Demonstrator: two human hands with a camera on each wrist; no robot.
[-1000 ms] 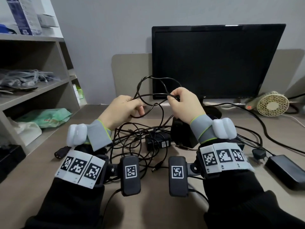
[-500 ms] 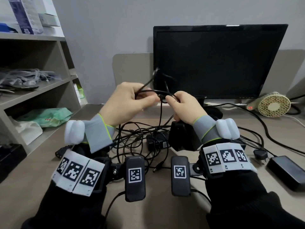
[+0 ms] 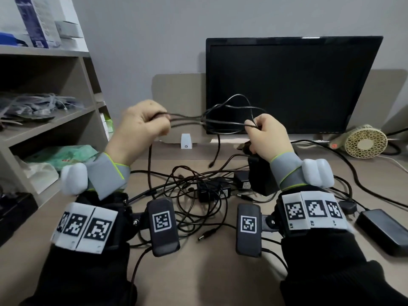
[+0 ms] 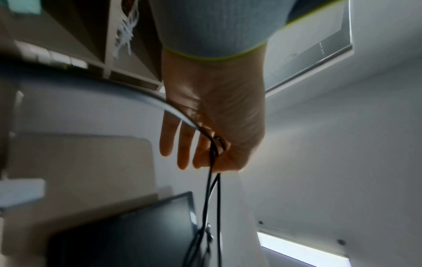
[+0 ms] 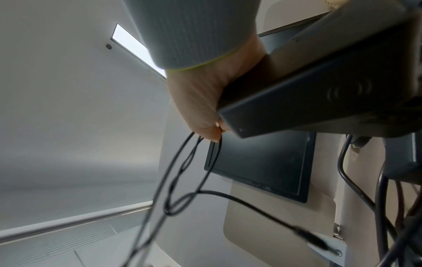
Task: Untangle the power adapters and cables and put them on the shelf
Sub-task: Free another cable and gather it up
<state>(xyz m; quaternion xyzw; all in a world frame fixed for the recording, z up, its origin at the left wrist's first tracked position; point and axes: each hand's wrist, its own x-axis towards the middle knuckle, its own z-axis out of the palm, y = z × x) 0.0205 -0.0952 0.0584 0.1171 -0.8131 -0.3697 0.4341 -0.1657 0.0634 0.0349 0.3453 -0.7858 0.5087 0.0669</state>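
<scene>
A thin black cable (image 3: 198, 120) stretches in several strands between my two raised hands, with a loop in front of the monitor. My left hand (image 3: 141, 127) pinches one end of the strands (image 4: 214, 146) between thumb and curled fingers. My right hand (image 3: 265, 133) pinches the cable (image 5: 205, 144) with thumb and forefinger and also holds a black power adapter (image 3: 260, 173) (image 5: 297, 94) in its palm. The cable's plug (image 3: 210, 165) dangles free. A tangle of black cables (image 3: 189, 195) and small adapters (image 3: 214, 191) lies on the desk below. The shelf (image 3: 55, 120) stands at the left.
A black monitor (image 3: 291, 85) stands behind the hands. A small cream fan (image 3: 364, 141) sits at the back right, and another black adapter (image 3: 382, 230) lies at the right edge. The shelf holds bagged cables (image 3: 33, 104) and a green packet (image 3: 66, 155).
My hands have moved apart, the left one going left and up, pulling the cable into taut strands between them. The adapter in my right hand has lifted slightly.
</scene>
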